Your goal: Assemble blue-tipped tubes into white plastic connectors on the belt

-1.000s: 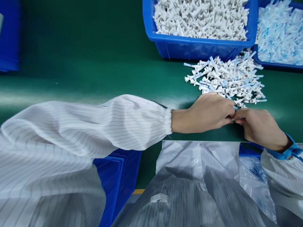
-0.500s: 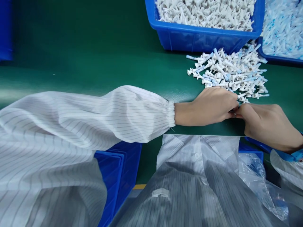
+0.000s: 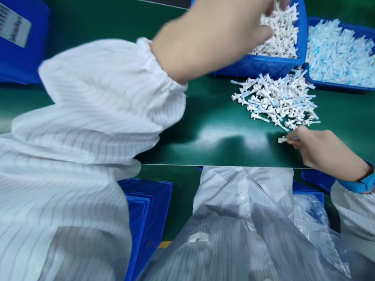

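Observation:
My left hand (image 3: 231, 31) reaches over the blue bin (image 3: 272, 64) of small white plastic fittings (image 3: 281, 35). Its thumb stands apart from the other fingers, which are partly cut off by the top edge; I see nothing held in it. Low over the green table, my right hand (image 3: 319, 148) pinches a small white plastic fitting (image 3: 282, 139) whose end sticks out to the left of the fingertips. Just beyond that hand lies a loose pile of white fittings with pale blue tube ends (image 3: 281, 99).
A blue tray (image 3: 336, 84) of pale blue and clear plastic pieces (image 3: 341, 54) stands right of the bin. Another blue bin with a label (image 3: 17, 27) is at the far left. Below the table edge are blue crates (image 3: 146, 210) and a clear plastic bag (image 3: 313, 222).
My hands were together in front of the pile; the left has moved up and away to the bin. My right hand stays near the pile, its white fitting now visible.

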Motion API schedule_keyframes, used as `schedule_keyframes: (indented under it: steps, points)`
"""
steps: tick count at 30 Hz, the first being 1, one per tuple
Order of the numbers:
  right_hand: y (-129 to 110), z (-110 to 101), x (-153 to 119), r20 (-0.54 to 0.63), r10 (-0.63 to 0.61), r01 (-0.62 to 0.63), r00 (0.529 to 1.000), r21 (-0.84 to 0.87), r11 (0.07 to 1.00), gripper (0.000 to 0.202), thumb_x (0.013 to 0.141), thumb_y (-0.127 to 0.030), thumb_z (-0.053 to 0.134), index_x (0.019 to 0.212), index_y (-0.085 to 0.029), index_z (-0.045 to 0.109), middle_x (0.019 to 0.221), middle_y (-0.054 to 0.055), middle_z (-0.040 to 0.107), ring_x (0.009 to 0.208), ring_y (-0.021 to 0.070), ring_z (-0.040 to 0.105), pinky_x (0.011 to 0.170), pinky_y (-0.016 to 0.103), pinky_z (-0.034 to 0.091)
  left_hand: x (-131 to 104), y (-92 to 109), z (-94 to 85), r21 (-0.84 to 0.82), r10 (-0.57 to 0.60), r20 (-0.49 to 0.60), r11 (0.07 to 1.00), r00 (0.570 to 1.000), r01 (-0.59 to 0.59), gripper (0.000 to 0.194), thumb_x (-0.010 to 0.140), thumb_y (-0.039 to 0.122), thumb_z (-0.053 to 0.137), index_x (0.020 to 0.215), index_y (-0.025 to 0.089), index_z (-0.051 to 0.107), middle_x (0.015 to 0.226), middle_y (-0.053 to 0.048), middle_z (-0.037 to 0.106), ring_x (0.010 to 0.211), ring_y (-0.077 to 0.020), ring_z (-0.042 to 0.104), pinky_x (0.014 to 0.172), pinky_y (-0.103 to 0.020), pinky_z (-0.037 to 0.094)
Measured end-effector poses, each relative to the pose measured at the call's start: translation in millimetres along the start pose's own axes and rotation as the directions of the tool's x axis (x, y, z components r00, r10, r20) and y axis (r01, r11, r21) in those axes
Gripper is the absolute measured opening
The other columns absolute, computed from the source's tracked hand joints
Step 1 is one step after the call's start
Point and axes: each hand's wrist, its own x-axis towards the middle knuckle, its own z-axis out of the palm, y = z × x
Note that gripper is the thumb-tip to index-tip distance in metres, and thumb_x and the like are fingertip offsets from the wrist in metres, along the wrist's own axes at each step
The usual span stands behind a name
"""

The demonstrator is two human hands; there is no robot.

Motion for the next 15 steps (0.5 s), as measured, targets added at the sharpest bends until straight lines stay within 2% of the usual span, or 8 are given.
schedule_keyframes:
  steps: [2,4,5,7,9,11,13,15]
  points:
    - [5.8,-9.6,2.1,-0.106,0.012,-0.012,0.994,0.001,1.0,0.016,0.095,-0.014,0.043,0.107,-0.019,0.052,0.082,0.006,0.07,0.061,0.0161,0.064,0.052,0.026,0.037,-1.5,-26.6,2.9,0.045,-0.07,0.063,0.997,0.996,0.067,0.084,0.085,0.048,0.011,0.128,-0.006,0.059,0.12,-0.023,0.061,0.118,-0.037,0.058,0.082,-0.047,0.039]
    - [13.1,-18.9,6.6,-0.214,0.059,-0.069,0.975,-0.039,0.997,0.019,0.102,-0.02,0.043,0.118,-0.019,0.053,0.079,0.005,0.068,0.063,0.0161,0.065,0.054,0.026,0.039,-2.5,-45.5,7.7,0.062,-0.068,0.142,0.996,0.988,0.059,0.096,0.079,0.053,0.002,0.118,-0.007,0.066,0.103,-0.017,0.063,0.108,-0.0339,0.062,0.075,-0.043,0.041]
    - [17.5,-22.5,9.5,-0.232,0.081,-0.098,0.969,-0.062,0.993,0.022,0.104,-0.021,0.042,0.122,-0.018,0.053,0.078,0.004,0.068,0.065,0.0164,0.066,0.056,0.027,0.04,-2.3,-51.0,9.7,0.058,-0.04,0.165,0.998,0.985,0.031,0.101,0.076,0.053,-0.004,0.116,-0.008,0.066,0.097,-0.015,0.062,0.104,-0.0302,0.064,0.073,-0.041,0.041]
    - [27.2,-26.6,16.0,-0.205,0.103,-0.128,0.973,-0.113,0.985,0.027,0.105,-0.022,0.041,0.128,-0.016,0.054,0.077,0.004,0.068,0.069,0.0169,0.067,0.06,0.028,0.042,-0.7,-55.1,12.4,0.053,0.031,0.167,0.998,0.986,-0.04,0.105,0.075,0.056,-0.005,0.112,-0.01,0.067,0.091,-0.013,0.062,0.099,-0.0241,0.064,0.076,-0.04,0.043]
    - [36.4,-27.1,21.6,-0.186,0.13,-0.157,0.974,-0.14,0.978,0.032,0.105,-0.023,0.04,0.131,-0.015,0.057,0.077,0.005,0.068,0.069,0.0161,0.065,0.062,0.028,0.042,1.8,-53.4,14.1,0.073,0.085,0.157,0.993,0.984,-0.098,0.104,0.078,0.063,0.002,0.108,-0.012,0.068,0.091,-0.016,0.063,0.101,-0.0233,0.063,0.082,-0.041,0.045]
    - [42.3,-25.6,24.5,-0.217,0.195,-0.227,0.957,-0.135,0.964,0.036,0.106,-0.021,0.04,0.136,-0.014,0.058,0.078,0.004,0.068,0.07,0.0146,0.062,0.066,0.029,0.042,4.4,-50.4,15.5,0.095,0.116,0.141,0.987,0.983,-0.13,0.107,0.078,0.066,0.002,0.104,-0.013,0.069,0.09,-0.015,0.062,0.107,-0.0234,0.06,0.084,-0.042,0.044]
    - [43.4,-23.7,24.3,-0.278,0.274,-0.304,0.92,-0.069,0.95,0.038,0.105,-0.02,0.041,0.138,-0.015,0.06,0.079,0.004,0.068,0.069,0.0124,0.059,0.069,0.031,0.042,6.8,-48.7,16.7,0.097,0.107,0.132,0.988,0.985,-0.121,0.11,0.077,0.06,-0.007,0.106,-0.015,0.068,0.089,-0.012,0.06,0.11,-0.021,0.057,0.082,-0.041,0.041]
    - [39.6,-22.2,21.6,-0.342,0.357,-0.335,0.869,0.124,0.934,0.036,0.106,-0.023,0.043,0.134,-0.017,0.065,0.079,0.003,0.064,0.066,0.01,0.054,0.067,0.031,0.041,8.5,-47.8,17.3,0.105,0.057,0.132,0.992,0.99,-0.071,0.112,0.074,0.052,-0.016,0.111,-0.018,0.064,0.089,-0.008,0.058,0.11,-0.0172,0.055,0.08,-0.039,0.039]
